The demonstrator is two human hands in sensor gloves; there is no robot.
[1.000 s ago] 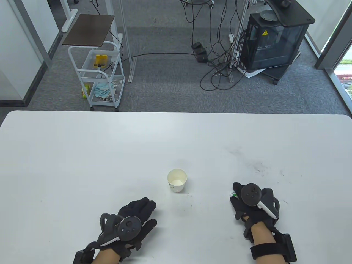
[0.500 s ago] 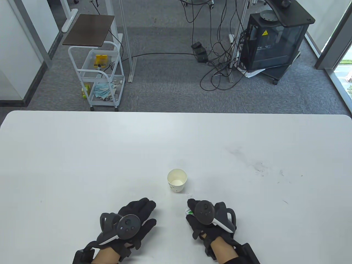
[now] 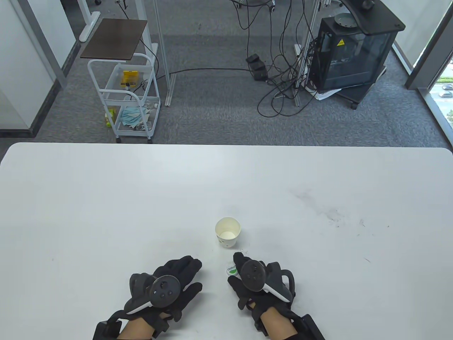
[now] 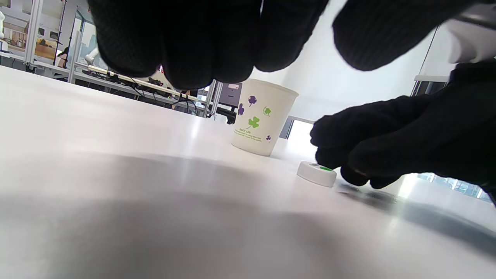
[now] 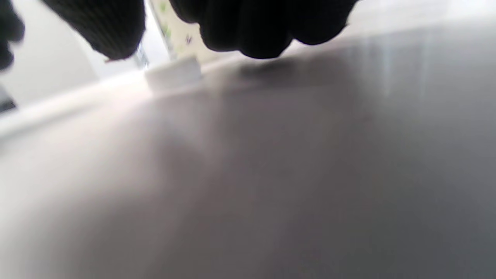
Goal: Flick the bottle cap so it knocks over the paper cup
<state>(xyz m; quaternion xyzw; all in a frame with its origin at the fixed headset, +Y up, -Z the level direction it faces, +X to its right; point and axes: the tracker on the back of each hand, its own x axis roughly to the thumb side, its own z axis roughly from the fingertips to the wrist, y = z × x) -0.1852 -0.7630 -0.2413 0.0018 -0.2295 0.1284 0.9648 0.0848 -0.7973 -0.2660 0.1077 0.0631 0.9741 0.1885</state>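
Note:
A white paper cup (image 3: 228, 232) with clover prints stands upright on the white table (image 3: 106, 198); it also shows in the left wrist view (image 4: 263, 116). A white bottle cap with a green mark (image 3: 231, 270) lies flat on the table just in front of the cup, a short gap between them. My right hand (image 3: 238, 266) is right behind the cap, its fingers (image 4: 348, 170) curled down to the table at the cap's (image 4: 317, 173) edge. My left hand (image 3: 187, 272) rests flat on the table to the left, holding nothing. The right wrist view is blurred.
Dark scuff marks (image 3: 332, 214) lie on the table to the right. Beyond the far table edge are a white cart (image 3: 127, 99), floor cables (image 3: 279, 81) and a black cabinet (image 3: 350, 53).
My right hand has carried the bottle cap from the right side leftward to just in front of the cup, and the cap now lies on the table. The left hand has not moved.

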